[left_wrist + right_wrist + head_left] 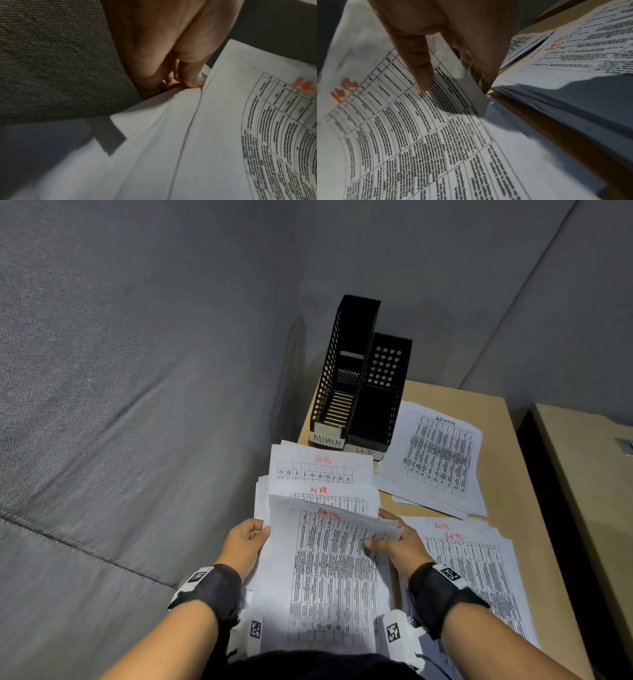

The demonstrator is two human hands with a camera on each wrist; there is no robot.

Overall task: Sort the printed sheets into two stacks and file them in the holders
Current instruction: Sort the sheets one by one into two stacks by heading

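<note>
A loose pile of printed sheets (pixel 329 570) marked HR in red lies in front of me, fanned towards the back. My left hand (pixel 258 534) grips the pile's left edge, thumb on top (pixel 192 81). My right hand (pixel 387 537) pinches the right edge of the top sheet (pixel 402 135), thumb (pixel 421 75) on its face and the other fingers beneath the lifted edge. Two black mesh holders stand at the back, one labelled ADMIN (pixel 330 361) and a shorter one labelled HR (pixel 385 364). Neither holder shows any sheets inside.
An ADMIN stack (pixel 438 453) lies at the back right of the wooden table (pixel 496 412), and an HR stack (pixel 479 570) at the front right (pixel 590 47). A grey fabric partition (pixel 137 405) bounds the left and back. A second desk (pixel 589 460) stands to the right.
</note>
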